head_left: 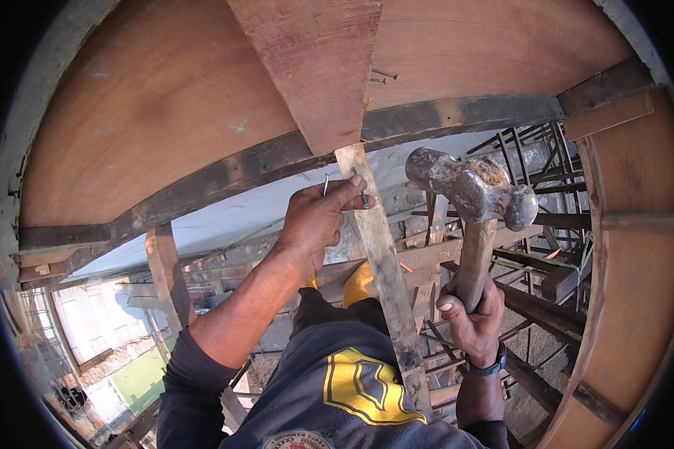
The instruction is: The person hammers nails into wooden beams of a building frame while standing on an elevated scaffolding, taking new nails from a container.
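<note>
My left hand [313, 217] is closed with its fingertips pinching a nail [365, 199] at the face of a long narrow wooden strip [382, 254]. A second nail [326, 184] sticks up between its fingers. I cannot tell whether the pinched nail has entered the wood. My right hand [475, 320] is wrapped round the wooden handle of a ball-peen hammer [472, 183]. The worn metal head is raised, to the right of the strip and apart from it. The strip's far end meets a wide reddish board [314, 67].
Two loose-looking nails [383, 75] show beside the wide board on the plywood panel [464, 52]. A dark beam [225, 176] crosses under the panel. Steel rebar [532, 179] and timber lie below on the right. A framed wooden panel [636, 284] stands at far right.
</note>
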Motion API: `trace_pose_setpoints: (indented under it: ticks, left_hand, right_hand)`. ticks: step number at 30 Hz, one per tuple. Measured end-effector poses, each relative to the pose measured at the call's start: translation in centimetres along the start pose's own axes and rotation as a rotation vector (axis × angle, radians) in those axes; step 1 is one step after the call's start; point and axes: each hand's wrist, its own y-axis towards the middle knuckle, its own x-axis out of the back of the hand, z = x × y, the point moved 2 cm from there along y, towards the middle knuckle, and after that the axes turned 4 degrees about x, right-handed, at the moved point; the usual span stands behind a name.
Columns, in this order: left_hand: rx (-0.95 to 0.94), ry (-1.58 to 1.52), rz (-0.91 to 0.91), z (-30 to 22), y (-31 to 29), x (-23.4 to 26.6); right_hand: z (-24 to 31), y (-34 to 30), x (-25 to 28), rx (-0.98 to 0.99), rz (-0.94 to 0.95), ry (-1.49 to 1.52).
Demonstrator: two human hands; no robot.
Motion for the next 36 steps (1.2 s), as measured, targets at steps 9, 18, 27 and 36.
trace_pose_setpoints:
  ticks: [9,18,27,36]
  left_hand:
    - [0.039,-0.007,-0.022,-0.1,0.0,0.1]
    - [0.092,-0.087,0.060,-0.5,-0.1,0.1]
    - [0.197,-0.247,0.123,-1.2,0.6,0.0]
    - [0.205,-0.325,0.093,-0.8,1.1,-0.1]
  right_hand:
    - [-2.5,-1.3,0.2,0.135,0.010,-0.012]
    - [-5.3,-3.2,0.4,0.091,0.029,-0.038]
    - [-4.1,-0.7,-0.5,0.237,0.050,-0.124]
    - [-4.3,2.5,-1.6,0.011,0.222,-0.177]
